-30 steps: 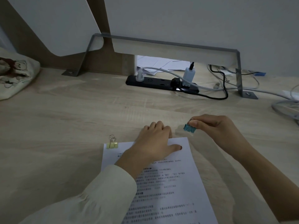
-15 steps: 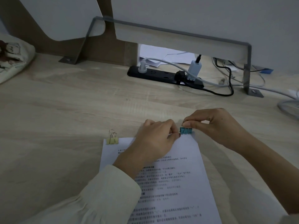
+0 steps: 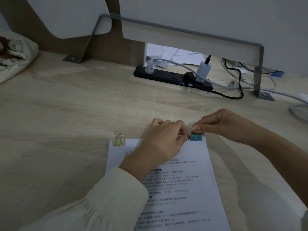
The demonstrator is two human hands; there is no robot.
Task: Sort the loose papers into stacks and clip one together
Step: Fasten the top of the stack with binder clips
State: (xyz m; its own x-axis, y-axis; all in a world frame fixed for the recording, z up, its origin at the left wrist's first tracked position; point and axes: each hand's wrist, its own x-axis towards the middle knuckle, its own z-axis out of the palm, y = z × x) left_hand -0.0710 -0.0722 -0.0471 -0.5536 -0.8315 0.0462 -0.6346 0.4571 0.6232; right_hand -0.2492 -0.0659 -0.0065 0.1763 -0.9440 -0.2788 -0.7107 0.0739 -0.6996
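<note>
**Second clip being set on the far edge of the paper stack**

Nearest: stack of white printed paper sheets (image 3: pixel 183 189), flat on the pale wood-grain surface (image 3: pixel 66 114), long axis running away from the viewer. At the left corner of its far short edge: pale yellow metal binder clip (image 3: pixel 118 141), already gripping the sheets, wire handles raised, untouched. Towards the right corner of the same edge: small blue metal binder clip (image 3: pixel 196 137), mouth over the paper edge, long axis along that edge. Across the top of the stack: left hand (image 3: pixel 164 142), fingers (image 3: pixel 182 138) curled and pinching the paper edge just left of the blue clip. Just beyond the edge: right hand (image 3: pixel 221 125), fingers (image 3: pixel 198 128) closed in a pinch on the blue clip's wire handles, the clip body immediately on their near side. Judged step: seating or releasing the blue clip, right hand acting, left hand steadying. Not discernible: whether the clip's jaws have fully closed on the sheets. Farther back: black power strip (image 3: pixel 160 75) with plugs and cables, grey metal bracket (image 3: pixel 183 30), loose white papers (image 3: pixel 166 52) beneath the divider. At far left: printed cloth bag (image 3: pixel 15 60).
</note>
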